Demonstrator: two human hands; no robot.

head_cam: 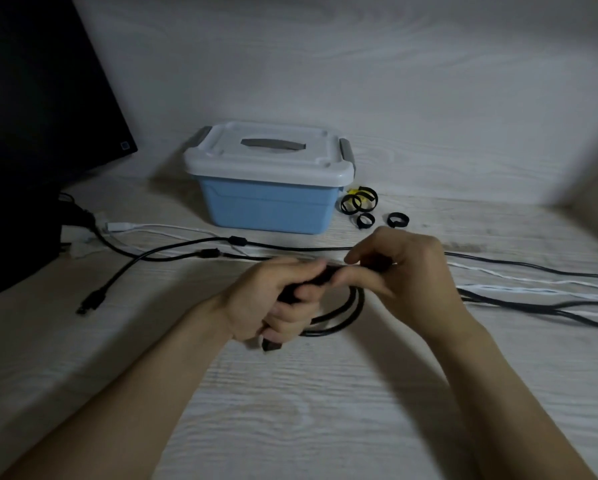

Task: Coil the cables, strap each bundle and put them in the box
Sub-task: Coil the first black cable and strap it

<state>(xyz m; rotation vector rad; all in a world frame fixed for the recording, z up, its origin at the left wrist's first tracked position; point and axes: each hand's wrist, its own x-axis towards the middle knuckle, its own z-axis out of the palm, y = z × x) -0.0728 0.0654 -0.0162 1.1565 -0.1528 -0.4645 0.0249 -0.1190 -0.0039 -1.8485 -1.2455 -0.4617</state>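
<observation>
Both hands, left point(276, 299) and right point(399, 268), grip the coiled black cable point(339, 315); lidded box point(266, 181) at twelve o'clock.

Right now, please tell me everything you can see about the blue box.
The box is small, of light blue plastic by its look, with a pale grey lid shut on top. The lid has a darker grey handle lying flat and a grey latch at each end. It stands upright on the table, beyond both hands. Neither hand touches it. Black straps lie by its right side.
</observation>
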